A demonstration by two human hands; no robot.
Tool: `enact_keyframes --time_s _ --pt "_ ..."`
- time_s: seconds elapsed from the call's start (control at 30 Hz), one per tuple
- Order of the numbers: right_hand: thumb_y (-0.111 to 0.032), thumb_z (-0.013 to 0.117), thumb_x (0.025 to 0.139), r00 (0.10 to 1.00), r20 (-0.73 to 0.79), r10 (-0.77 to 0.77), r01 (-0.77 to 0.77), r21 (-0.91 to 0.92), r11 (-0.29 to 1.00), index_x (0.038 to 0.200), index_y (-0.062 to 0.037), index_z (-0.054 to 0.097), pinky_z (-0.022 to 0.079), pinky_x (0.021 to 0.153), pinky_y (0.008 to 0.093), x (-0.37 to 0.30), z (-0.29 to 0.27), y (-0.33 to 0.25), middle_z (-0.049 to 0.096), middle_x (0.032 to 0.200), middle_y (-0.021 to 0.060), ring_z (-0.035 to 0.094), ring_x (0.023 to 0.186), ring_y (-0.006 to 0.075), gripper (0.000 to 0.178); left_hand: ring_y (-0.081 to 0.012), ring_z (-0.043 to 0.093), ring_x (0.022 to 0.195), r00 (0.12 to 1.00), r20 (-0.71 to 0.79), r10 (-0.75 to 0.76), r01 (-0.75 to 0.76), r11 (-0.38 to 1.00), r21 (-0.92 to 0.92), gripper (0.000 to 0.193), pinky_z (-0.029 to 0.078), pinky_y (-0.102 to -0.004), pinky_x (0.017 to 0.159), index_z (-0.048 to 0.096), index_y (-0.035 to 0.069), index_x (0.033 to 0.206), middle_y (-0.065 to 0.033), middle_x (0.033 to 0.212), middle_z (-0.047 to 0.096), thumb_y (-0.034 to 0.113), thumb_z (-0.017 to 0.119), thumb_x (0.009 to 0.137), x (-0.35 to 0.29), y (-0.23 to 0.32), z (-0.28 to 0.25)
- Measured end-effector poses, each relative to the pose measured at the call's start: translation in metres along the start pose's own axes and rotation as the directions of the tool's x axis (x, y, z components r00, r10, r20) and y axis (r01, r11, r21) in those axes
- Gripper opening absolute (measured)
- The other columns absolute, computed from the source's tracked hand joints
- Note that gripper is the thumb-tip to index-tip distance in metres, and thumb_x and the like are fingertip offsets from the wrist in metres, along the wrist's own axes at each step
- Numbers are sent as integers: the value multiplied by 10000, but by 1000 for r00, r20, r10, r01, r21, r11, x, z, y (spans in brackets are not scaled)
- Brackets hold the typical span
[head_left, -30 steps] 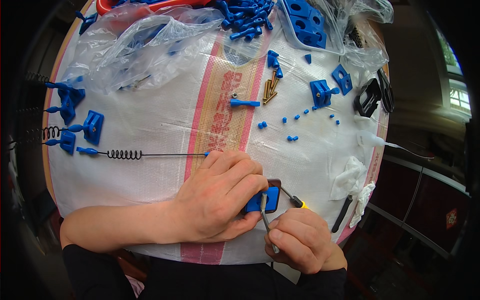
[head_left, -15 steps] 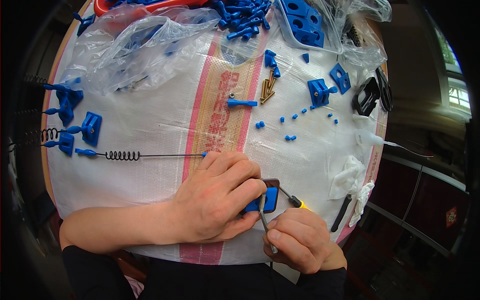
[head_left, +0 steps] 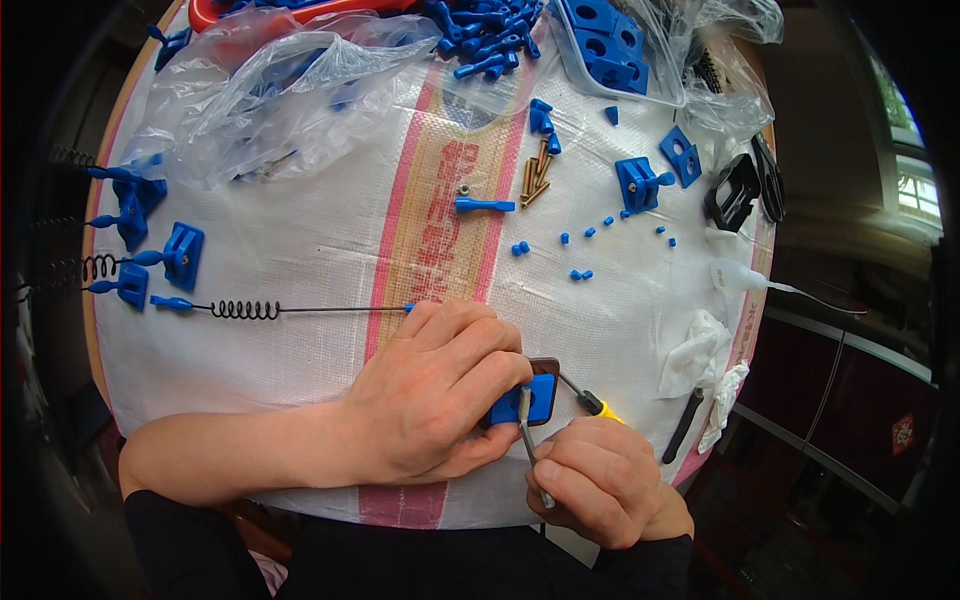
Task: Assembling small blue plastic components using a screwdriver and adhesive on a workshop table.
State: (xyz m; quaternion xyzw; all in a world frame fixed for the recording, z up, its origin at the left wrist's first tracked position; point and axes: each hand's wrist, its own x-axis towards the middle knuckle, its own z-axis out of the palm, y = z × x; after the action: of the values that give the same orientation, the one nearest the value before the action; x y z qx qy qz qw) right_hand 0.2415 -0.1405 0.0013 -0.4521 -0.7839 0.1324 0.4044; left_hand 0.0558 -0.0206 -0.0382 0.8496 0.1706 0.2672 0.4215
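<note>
My left hand [head_left: 440, 395] is closed over a blue plastic bracket [head_left: 541, 397], which lies on a dark brown rectangular plate [head_left: 545, 364]. In my right hand [head_left: 600, 480] is a slim grey metal tool [head_left: 530, 440], gripped between thumb and fingers. Its far tip rests against the bracket, beside my left fingertips. A screwdriver [head_left: 597, 405] with a yellow and black handle lies just beyond my right hand, its shaft reaching toward the plate. From under my left fingers a black wire [head_left: 345, 310] with a coiled spring runs left to a blue end piece [head_left: 172, 303]. My left fingers hide much of the bracket.
Blue bracket assemblies [head_left: 183, 257] with springs line the left edge. Farther off are a plastic bag [head_left: 300, 90], a heap of blue rods [head_left: 490, 35] and a clear tub [head_left: 665, 98]. Brass screws [head_left: 536, 180], small blue caps [head_left: 565, 239], a bottle [head_left: 735, 276] and tissue [head_left: 697, 355] lie right.
</note>
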Motion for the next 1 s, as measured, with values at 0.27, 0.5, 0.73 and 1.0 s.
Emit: enact_keyframes --time_s 0.27,0.5,0.73,1.0 --pt "-16 759 822 1000 -9 -5 5 -2 1000 1072 53 690 607 637 356 0 0 -1 691 951 153 715 783 272 268 -326 610 1015 1000 0 -4 4 1000 8 480 457 -431 867 613 47 1072 -119 1070 625 116 818 644 0 1 0" --pt "-28 760 834 1000 -8 1 -2 -22 1000 1065 47 693 604 627 349 1 0 -1 692 943 146 715 775 263 253 -328 608 1014 1000 -2 6 -6 1000 13 496 462 -435 874 609 44 1082 -122 1069 624 114 821 639 0 1 -1" --pt "-21 761 830 999 -34 1 -2 -23 1000 1063 50 692 604 623 348 0 2 -2 690 940 144 714 773 263 253 -332 605 1015 1000 4 10 -10 1000 11 497 466 -442 890 609 44 1082 -123 1071 622 118 825 639 1 1 -1" --pt "-22 759 837 1000 -23 -3 2 -15 1000 1066 54 690 606 626 351 0 1 -1 687 947 148 713 774 266 251 -331 608 1018 1000 4 9 -9 1000 17 491 466 -439 888 611 47 1076 -121 1071 624 117 824 640 0 1 -1"
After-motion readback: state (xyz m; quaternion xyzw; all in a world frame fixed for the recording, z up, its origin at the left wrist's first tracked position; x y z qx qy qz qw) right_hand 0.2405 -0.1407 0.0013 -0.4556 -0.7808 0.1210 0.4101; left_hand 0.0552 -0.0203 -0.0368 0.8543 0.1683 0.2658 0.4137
